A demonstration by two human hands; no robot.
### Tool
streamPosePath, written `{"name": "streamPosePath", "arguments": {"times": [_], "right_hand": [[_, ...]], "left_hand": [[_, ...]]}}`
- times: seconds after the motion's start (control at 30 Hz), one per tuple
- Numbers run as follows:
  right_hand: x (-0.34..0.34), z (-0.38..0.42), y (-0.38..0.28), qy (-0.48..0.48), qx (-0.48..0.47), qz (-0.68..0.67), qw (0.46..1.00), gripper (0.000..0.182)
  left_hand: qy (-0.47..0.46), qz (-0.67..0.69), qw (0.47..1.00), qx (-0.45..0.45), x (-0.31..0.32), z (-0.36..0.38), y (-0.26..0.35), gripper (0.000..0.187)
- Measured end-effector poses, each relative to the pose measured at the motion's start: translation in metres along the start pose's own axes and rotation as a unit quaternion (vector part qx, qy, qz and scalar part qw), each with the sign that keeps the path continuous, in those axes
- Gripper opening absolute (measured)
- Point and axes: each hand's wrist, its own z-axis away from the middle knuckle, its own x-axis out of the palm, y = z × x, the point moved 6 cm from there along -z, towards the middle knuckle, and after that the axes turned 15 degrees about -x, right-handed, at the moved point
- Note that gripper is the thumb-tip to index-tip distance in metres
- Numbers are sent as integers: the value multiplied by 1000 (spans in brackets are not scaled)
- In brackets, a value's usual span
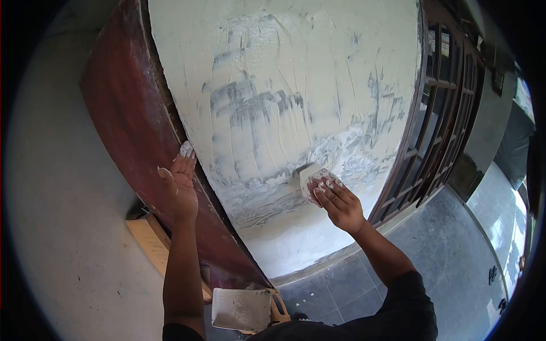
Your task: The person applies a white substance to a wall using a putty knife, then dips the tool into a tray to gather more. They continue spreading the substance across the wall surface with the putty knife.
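The wall (273, 62) before me is coated with wet-looking pale putty, streaked with grey patches. My right hand (342, 209) grips a putty scraper (311, 179), its broad blade against the lower middle of the wall. White putty is smeared over the scraper and my fingers. My left hand (182, 190) is raised beside the dark red door panel (122, 108), near the wall's left edge. Its fingers are stretched out, with white putty on the tips, and it holds nothing that I can see.
A white tray (242, 310) with putty residue rests on a yellowish plastic stool or chair (278, 307) below me. Another yellowish plastic piece (149, 238) stands behind the door panel. Dark framed windows (435, 113) line the right. White crumbs dot the grey tiled floor (347, 290).
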Motion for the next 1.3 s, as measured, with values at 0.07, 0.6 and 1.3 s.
{"name": "streamPosePath", "arguments": {"times": [0.07,0.6,1.3], "right_hand": [[-26,-38,23,48,-10,45,998,39],[32,-44,23,-32,-106,57,992,44],[25,-139,57,32,-114,123,985,44]], "left_hand": [[-5,-5,1000,2,2,0,2,85],[-25,7,1000,-10,2,2,7,93],[-2,7,1000,-16,15,8,10,91]]}}
